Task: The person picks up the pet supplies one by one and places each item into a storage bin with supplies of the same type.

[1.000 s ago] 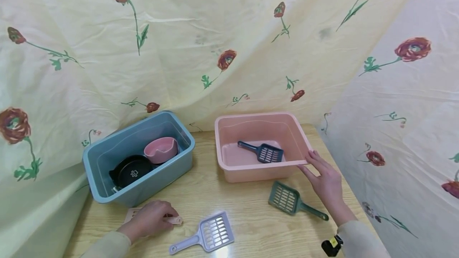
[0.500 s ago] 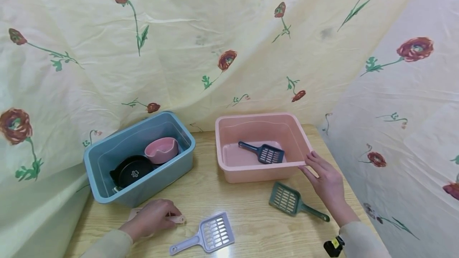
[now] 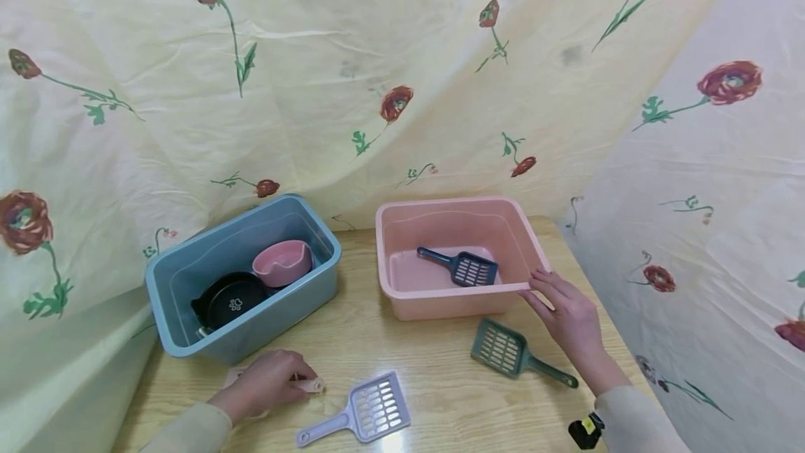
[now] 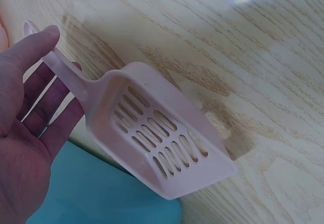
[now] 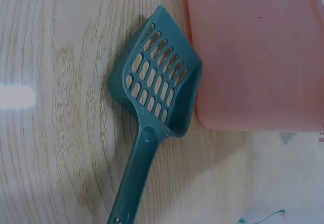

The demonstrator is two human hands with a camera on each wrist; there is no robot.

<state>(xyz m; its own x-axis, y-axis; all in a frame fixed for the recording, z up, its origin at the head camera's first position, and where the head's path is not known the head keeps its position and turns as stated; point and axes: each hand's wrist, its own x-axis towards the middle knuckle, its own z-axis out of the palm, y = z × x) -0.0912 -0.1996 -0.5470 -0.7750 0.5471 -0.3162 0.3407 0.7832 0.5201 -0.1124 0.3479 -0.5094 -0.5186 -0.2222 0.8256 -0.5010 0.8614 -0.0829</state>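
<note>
Pale pink scoop (image 4: 148, 115) is in the left hand (image 3: 269, 379), near the counter's (image 3: 365, 341) left edge, in front of the blue bin (image 3: 286, 313). Hand closed narrow on the handle: thumb one side, fingers the other. Reads as a grip that keeps the slotted pan clear of the fingers. Can't tell if the pan touches the counter.

Right hand (image 3: 569, 317) lightly pinches the pink bin's (image 3: 453, 308) front right rim corner, probably to steady it. That bin sits toward the counter's back right corner.

Green scoop (image 3: 518, 358) lies just in front, handle toward the right edge; lilac scoop (image 3: 357, 419) lies mid-counter, handle leftward. Looks like both handles were left easy to grab. Navy scoop (image 3: 458, 262) is flat inside the pink bin. Black bowl (image 3: 229, 310) and pink bowl (image 3: 281, 265) share the blue bin, seemingly grouped by kind.
</note>
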